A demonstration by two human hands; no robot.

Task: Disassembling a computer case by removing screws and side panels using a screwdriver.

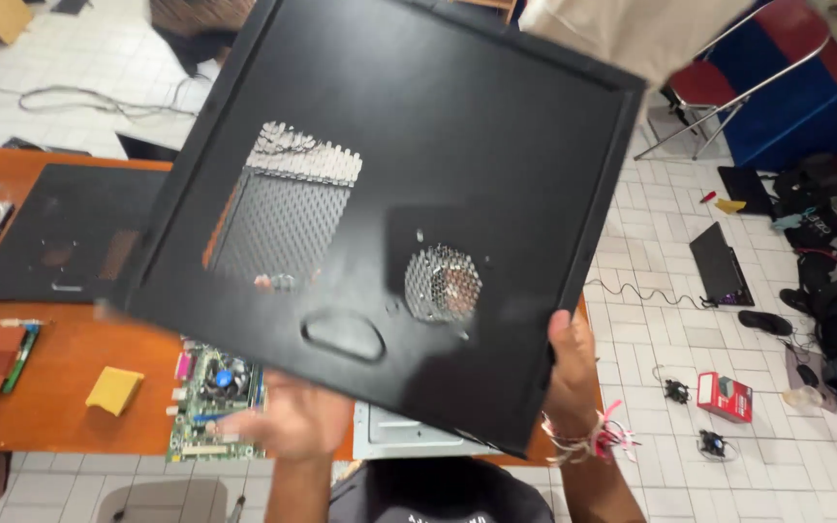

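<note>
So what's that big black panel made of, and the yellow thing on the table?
The black panel looks like thin sheet metal painted matte black: it has folded edges and punched mesh vents. The right hand grips its edge; the left hand is under it. The yellow thing looks like soft sponge or foam, though that's less sure.

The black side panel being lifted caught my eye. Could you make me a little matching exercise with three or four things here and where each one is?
Things:
1. black side panel
2. green circuit board
3. yellow sponge
4. red box

Places:
A. on the tiled floor
B. on the wooden table, left of the circuit board
C. held up in both hands
D. on the table, partly under the panel

Pairs: 1-C, 2-D, 3-B, 4-A
</note>
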